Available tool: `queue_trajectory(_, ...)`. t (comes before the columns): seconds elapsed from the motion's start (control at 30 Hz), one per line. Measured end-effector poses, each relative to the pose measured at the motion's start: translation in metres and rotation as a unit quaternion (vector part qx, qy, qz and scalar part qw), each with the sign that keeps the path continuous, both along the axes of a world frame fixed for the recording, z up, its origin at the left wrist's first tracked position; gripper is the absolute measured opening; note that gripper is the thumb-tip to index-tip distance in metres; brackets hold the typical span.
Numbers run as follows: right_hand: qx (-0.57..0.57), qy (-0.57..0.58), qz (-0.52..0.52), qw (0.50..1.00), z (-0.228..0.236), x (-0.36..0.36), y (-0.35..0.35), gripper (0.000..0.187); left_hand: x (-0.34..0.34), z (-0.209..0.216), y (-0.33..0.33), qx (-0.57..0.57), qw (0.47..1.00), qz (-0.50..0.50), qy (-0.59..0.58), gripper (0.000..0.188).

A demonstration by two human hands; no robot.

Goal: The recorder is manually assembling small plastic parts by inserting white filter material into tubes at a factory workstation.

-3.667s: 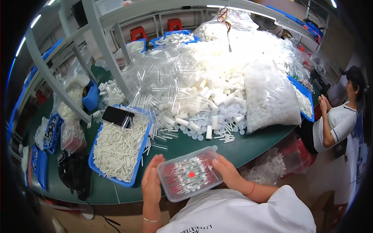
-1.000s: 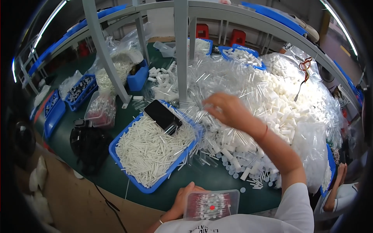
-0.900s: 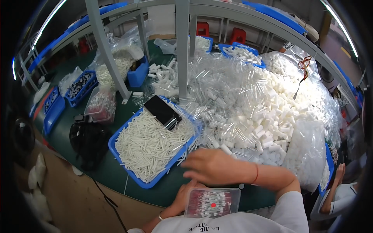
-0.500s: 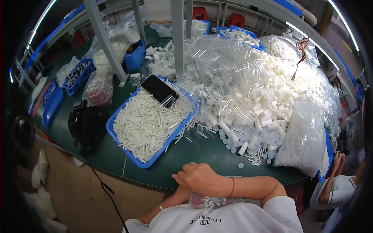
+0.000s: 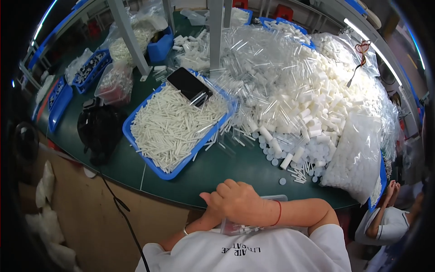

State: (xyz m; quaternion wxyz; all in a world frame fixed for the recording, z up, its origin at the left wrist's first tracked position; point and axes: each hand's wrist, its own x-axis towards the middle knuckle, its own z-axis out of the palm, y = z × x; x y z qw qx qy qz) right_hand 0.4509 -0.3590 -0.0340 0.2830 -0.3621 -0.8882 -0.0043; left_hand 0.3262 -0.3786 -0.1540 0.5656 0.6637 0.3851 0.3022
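My right hand is closed, knuckles up, over my left hand just off the table's near edge. Whatever the right fingers hold, if anything, is hidden. My left hand lies mostly beneath it, its fingers covered. Under my right forearm, against my shirt, rests a clear plastic box with small white sticks in it. Beyond my hands, to the left, a blue tray is heaped with short white sticks. A black phone lies on that heap.
A large pile of white cylinders and clear tubes spreads behind. Translucent round caps lie near its front. A full plastic bag stands right, a black bag left. Grey posts rise from the table. Another person's hands show far right.
The view has shifted slightly, and the table's things sit higher in it. My hands stay pressed together. More of the clear box's rim shows beyond my right forearm.
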Motion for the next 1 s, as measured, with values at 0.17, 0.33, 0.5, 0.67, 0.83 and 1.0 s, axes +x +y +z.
queue_trajectory(0.17,-0.002,0.005,-0.040,0.999,-0.007,0.003,0.011,0.033,0.004,-0.011,-0.001,0.039,0.998,0.004,0.044,0.022)
queue_trajectory(0.33,0.012,0.031,-0.003,0.999,-0.008,0.004,0.020,0.038,0.002,-0.029,-0.005,-0.031,0.999,0.010,-0.034,0.016)
queue_trajectory(0.5,0.076,0.034,0.003,0.997,0.020,0.008,0.015,0.035,0.003,0.023,0.009,-0.036,0.997,0.005,-0.062,0.014)
queue_trajectory(0.67,-0.068,0.041,0.028,0.996,0.014,0.014,0.022,0.029,-0.007,0.006,0.013,-0.149,0.975,0.031,-0.163,0.036)
queue_trajectory(0.83,-0.256,0.063,0.056,0.963,0.003,0.064,0.033,0.027,-0.015,0.014,0.031,-0.200,0.962,-0.049,-0.181,0.046)
queue_trajectory(1.0,-0.290,0.097,0.038,0.951,-0.011,0.088,0.015,0.026,-0.018,0.064,0.038,-0.250,0.958,-0.060,-0.127,0.037)
